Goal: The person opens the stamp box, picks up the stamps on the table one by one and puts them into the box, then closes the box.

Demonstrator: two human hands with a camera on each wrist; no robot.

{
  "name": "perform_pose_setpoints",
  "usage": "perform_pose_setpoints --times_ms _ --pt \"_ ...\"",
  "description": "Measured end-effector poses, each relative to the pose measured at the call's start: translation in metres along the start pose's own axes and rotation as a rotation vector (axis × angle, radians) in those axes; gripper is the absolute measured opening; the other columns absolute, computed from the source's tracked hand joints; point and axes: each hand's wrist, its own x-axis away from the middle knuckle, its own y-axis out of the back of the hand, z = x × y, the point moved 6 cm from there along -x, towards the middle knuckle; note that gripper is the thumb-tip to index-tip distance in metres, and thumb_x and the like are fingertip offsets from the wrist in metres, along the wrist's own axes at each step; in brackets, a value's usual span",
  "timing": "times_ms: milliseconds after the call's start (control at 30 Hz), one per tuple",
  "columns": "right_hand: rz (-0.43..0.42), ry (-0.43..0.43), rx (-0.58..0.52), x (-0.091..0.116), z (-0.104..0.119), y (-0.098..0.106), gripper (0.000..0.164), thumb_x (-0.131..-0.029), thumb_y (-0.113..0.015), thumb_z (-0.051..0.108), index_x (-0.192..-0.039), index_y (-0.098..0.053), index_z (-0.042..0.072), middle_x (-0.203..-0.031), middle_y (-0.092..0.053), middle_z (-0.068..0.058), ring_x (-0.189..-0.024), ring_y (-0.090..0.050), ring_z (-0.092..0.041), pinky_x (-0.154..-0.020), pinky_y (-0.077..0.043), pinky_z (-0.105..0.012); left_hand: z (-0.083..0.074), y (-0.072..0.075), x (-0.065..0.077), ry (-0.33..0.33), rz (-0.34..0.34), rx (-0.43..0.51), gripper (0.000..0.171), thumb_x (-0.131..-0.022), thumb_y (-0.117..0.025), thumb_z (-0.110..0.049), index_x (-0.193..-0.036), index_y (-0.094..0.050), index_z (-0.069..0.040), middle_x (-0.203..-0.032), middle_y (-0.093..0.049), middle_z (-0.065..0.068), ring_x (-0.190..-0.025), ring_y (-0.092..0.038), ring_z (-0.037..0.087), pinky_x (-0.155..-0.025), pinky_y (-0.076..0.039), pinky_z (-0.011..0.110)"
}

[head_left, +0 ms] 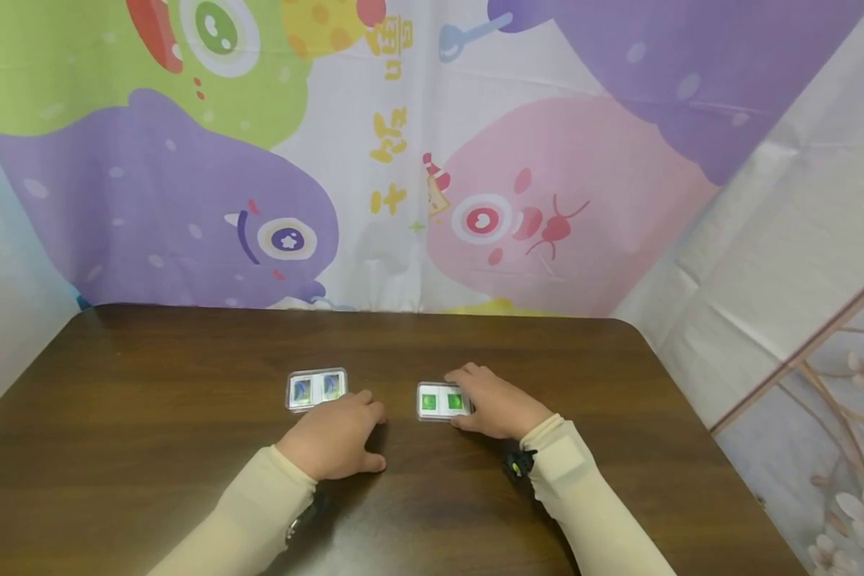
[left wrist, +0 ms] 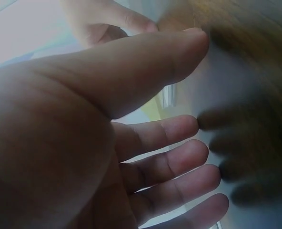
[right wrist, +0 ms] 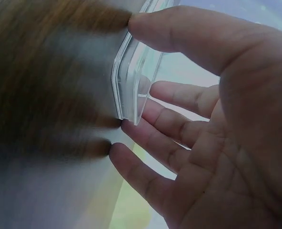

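Note:
Two flat clear plastic cases lie on the brown table. The right case (head_left: 442, 402), showing two green pictures on white, has its right end between the thumb and fingers of my right hand (head_left: 500, 404). In the right wrist view, the thumb is at one side of this clear case (right wrist: 134, 78) and fingertips are at the other. The left case (head_left: 317, 389), with two blue-green pictures, lies just beyond my left hand (head_left: 334, 436), which overlaps its near edge. The left wrist view shows this hand (left wrist: 169, 157) with extended fingers, their tips at the tabletop and nothing gripped.
The dark wood table (head_left: 187, 480) reaches a cartoon-printed curtain (head_left: 374, 264) at the back. A pale panel with printed blossoms (head_left: 857, 384) stands to the right. Dark wrist devices (head_left: 520, 462) sit at the cream sleeves.

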Motion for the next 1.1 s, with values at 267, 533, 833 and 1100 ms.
perform_pose_setpoints --times_ms 267,533,833,1100 --pt "0.013 -0.01 -0.034 0.003 -0.004 0.0 0.067 -0.093 -0.079 0.025 -0.147 -0.049 0.0 -0.135 -0.056 -0.015 -0.11 -0.054 -0.022 -0.094 -0.049 -0.041 -0.001 0.0 -0.002 -0.008 0.013 0.001 0.049 -0.083 -0.087 -0.036 -0.116 -0.07 -0.004 -0.105 -0.064 0.008 -0.101 -0.065 0.028 -0.091 -0.054 0.047" --pt "0.007 -0.006 -0.14 0.011 -0.013 0.012 0.076 -0.09 -0.08 0.029 -0.15 -0.045 0.0 -0.141 -0.054 -0.013 -0.119 -0.054 -0.023 -0.102 -0.048 -0.043 0.004 0.017 -0.004 -0.063 -0.087 0.012 0.031 -0.087 -0.082 -0.032 -0.105 -0.069 -0.01 -0.095 -0.063 0.0 -0.086 -0.065 0.019 -0.079 -0.055 0.042" --pt "-0.171 -0.003 -0.151 0.027 -0.025 0.038 0.054 -0.096 -0.074 0.029 -0.142 -0.058 0.006 -0.137 -0.062 -0.008 -0.128 -0.059 -0.026 -0.108 -0.047 -0.048 0.036 0.054 0.002 -0.009 -0.289 0.116 0.043 -0.091 -0.077 -0.032 -0.126 -0.066 -0.009 -0.101 -0.068 -0.001 -0.091 -0.067 0.018 -0.083 -0.054 0.042" --pt "-0.382 -0.063 -0.073 0.043 -0.043 0.048 0.033 -0.097 -0.073 0.028 -0.123 -0.07 0.009 -0.121 -0.068 -0.003 -0.115 -0.065 -0.025 -0.098 -0.052 -0.048 0.078 0.078 0.019 0.137 -0.438 0.191 0.054 -0.095 -0.072 -0.032 -0.139 -0.057 -0.005 -0.115 -0.068 0.013 -0.106 -0.066 0.031 -0.09 -0.052 0.054"
